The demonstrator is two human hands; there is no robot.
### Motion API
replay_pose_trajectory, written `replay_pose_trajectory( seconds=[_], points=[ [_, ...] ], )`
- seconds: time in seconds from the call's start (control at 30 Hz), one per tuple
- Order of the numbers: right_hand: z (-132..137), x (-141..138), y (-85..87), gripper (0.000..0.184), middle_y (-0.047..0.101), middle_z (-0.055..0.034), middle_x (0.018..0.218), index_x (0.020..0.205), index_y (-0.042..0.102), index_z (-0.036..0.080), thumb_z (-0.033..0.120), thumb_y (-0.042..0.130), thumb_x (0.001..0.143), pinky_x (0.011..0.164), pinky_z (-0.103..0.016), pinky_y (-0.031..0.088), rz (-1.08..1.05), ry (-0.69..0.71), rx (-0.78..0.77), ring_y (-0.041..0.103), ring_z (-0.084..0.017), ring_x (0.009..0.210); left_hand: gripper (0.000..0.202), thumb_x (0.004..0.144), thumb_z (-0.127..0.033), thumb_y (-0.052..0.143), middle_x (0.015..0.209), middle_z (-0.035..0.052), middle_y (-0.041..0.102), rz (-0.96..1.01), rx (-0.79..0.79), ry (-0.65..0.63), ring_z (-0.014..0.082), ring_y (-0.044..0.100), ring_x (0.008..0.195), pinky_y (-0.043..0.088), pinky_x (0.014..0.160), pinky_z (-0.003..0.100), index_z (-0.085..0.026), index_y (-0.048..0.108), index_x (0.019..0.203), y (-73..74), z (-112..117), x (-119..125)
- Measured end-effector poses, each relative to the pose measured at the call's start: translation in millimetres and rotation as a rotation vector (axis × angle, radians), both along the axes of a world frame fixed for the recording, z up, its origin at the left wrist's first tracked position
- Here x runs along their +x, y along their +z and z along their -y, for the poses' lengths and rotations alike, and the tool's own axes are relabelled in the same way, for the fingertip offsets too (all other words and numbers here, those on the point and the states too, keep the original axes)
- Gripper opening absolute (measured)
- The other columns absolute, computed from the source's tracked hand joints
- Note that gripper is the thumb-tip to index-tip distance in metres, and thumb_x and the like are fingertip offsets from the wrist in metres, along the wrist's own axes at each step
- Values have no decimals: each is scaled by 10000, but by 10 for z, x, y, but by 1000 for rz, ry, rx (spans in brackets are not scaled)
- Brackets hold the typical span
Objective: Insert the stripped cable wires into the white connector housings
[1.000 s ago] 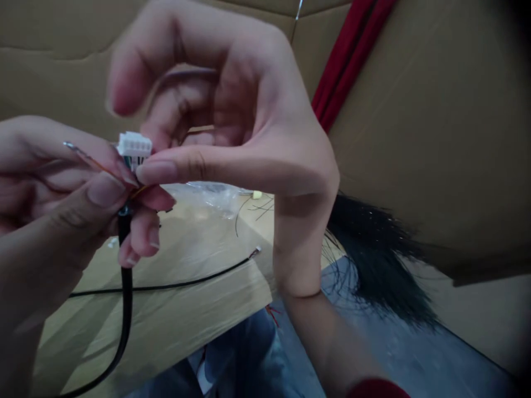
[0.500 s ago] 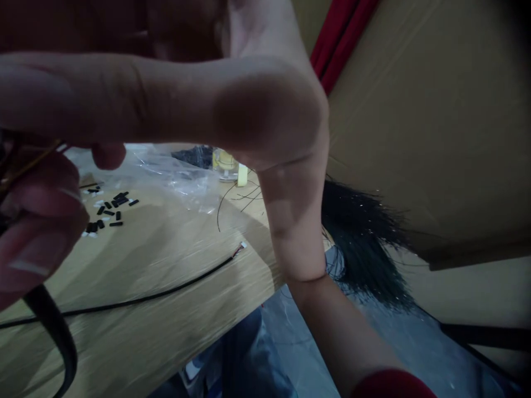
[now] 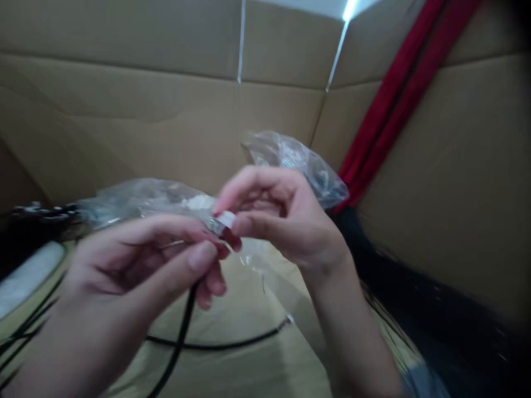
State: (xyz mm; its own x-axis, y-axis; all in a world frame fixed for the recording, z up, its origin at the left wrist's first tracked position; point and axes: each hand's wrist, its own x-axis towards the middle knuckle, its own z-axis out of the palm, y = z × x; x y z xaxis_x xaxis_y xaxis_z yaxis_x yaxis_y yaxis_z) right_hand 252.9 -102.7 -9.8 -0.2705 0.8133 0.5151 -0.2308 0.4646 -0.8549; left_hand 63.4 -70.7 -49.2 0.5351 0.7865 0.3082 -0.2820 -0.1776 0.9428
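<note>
Tan corrugated cardboard wall [image 3: 124, 110] fills the view from 9 to 2 o'clock, with a dark red fabric strip [image 3: 398, 99] at 1 o'clock and a crumpled clear plastic bag [image 3: 294, 163] just above the hands. Obs.: the view now sits higher than in the earlier frame and shows more wall; the small black pieces seen then are out of view. Left hand [image 3: 136, 271], at 8 o'clock, is curled nearly closed, its thumb and fingers pinching a thin black cable [image 3: 185, 326] that drops toward 7 o'clock. Right hand [image 3: 286, 221], near centre, is half closed, thumb and forefinger pinching a small white plastic connector [image 3: 224, 221] between the hands. Contact at the connector's near end is blurred; cannot tell. A second black wire [image 3: 215, 345] lies on the pale wooden tabletop [image 3: 249, 365] at 6 o'clock.
</note>
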Motion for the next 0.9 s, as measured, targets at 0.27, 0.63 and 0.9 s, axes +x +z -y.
replay_pose_trajectory(
  seconds=[0.27, 0.63, 0.9],
  points=[
    [-60, -275, -85, 82, 759, 10, 746, 836, 750, 133, 141, 814, 786, 588, -121, 561, -276, 181, -122, 681, -40, 613, 77, 813, -318, 798, 636, -40, 760, 116, 13, -122, 79, 720, 598, 559, 572, 63, -270, 779, 757, 178, 42, -116],
    [-87, -377, -112, 98, 747, 29, 696, 808, 757, 163, 209, 837, 774, 552, -102, 540, -312, 160, -163, 677, -30, 583, 135, 841, -338, 769, 733, -40, 764, 83, -75, -250, 65, 712, 672, 561, 633, 74, -273, 760, 724, 203, -21, -203],
    [-44, -385, -99, 91, 759, 28, 712, 812, 759, 169, 176, 838, 767, 593, -103, 556, -321, 25, -98, 683, -34, 611, 83, 818, -249, 777, 894, -70, 754, 128, 426, 308, 104, 712, 859, 590, 750, 117, -332, 772, 812, 165, 63, -122]
  ],
)
